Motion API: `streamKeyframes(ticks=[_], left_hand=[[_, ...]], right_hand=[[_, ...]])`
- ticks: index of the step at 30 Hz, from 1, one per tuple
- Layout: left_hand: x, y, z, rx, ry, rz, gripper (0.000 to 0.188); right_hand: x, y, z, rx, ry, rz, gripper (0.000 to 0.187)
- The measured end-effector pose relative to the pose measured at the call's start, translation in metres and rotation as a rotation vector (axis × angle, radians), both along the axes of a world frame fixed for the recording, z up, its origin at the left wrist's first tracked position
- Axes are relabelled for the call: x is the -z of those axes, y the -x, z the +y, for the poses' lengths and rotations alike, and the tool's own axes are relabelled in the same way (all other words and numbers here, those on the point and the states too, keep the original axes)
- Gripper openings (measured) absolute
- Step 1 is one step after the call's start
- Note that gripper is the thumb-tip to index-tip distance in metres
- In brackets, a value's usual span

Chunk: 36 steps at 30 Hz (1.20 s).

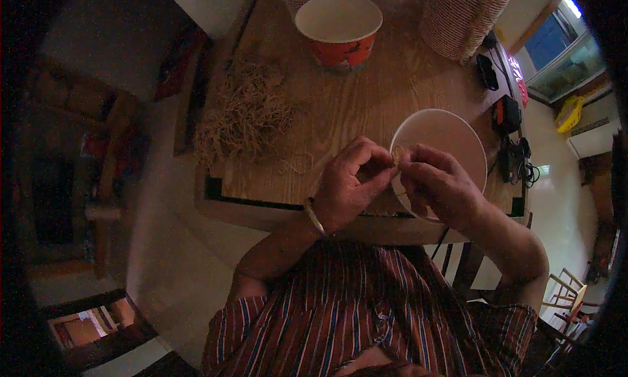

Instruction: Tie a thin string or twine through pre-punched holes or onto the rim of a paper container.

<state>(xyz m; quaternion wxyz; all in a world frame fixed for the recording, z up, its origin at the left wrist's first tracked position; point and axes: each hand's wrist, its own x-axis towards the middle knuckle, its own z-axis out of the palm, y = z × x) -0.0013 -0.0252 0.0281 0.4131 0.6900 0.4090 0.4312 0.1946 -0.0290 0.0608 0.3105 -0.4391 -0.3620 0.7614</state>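
Observation:
My left hand (350, 180) and my right hand (441, 180) meet fingertip to fingertip over the near left rim of a paper bucket (461, 141). Pinched between them is a small looped piece of tan twine (398, 154), with a short end hanging below the fingers. Both hands are closed on it. The bucket stands at the table's near edge, and its pale inside faces up. To the left lies a loose heap of tangled tan twine (252, 115). One thin strand (297, 162) strays from the heap toward my left hand.
An orange-red paper bucket (340, 50) stands upright at the back of the wooden table (379, 92). Stacks of nested buckets (461, 20) rise at the far right and far middle. Black devices and cables (513, 141) line the right edge. A wooden chair (566, 295) is at lower right.

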Motion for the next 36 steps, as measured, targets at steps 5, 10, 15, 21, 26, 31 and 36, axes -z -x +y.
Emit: streamKeyframes(ticks=[5,10,15,21,26,31,36], left_hand=[[0.001,-0.001,0.002,0.026,0.015,-0.03,0.011],[0.007,0.0,0.004,0.042,-0.008,-0.059,0.009],[0.004,0.0,0.002,-0.002,0.037,-0.067,0.009],[-0.001,-0.001,0.002,-0.026,-0.021,0.008,0.01],[0.004,0.0,0.004,-0.018,-0.045,-0.016,0.01],[-0.003,-0.001,0.002,0.04,-0.01,-0.012,0.011],[0.0,-0.003,0.0,-0.038,-0.034,0.014,0.011]], right_hand=[[-0.003,0.002,-0.001,0.055,0.023,-0.005,0.014],[-0.002,-0.005,-0.001,0.051,0.087,0.082,0.015],[-0.029,0.002,-0.008,0.027,0.085,-0.078,0.018],[-0.047,-0.004,-0.023,-0.007,0.116,-0.075,0.04],[-0.065,-0.015,-0.033,-0.099,0.157,-0.131,0.045],[-0.069,-0.053,-0.026,-0.322,-0.07,-0.238,0.052],[-0.066,-0.048,-0.025,-0.277,-0.038,-0.236,0.053]])
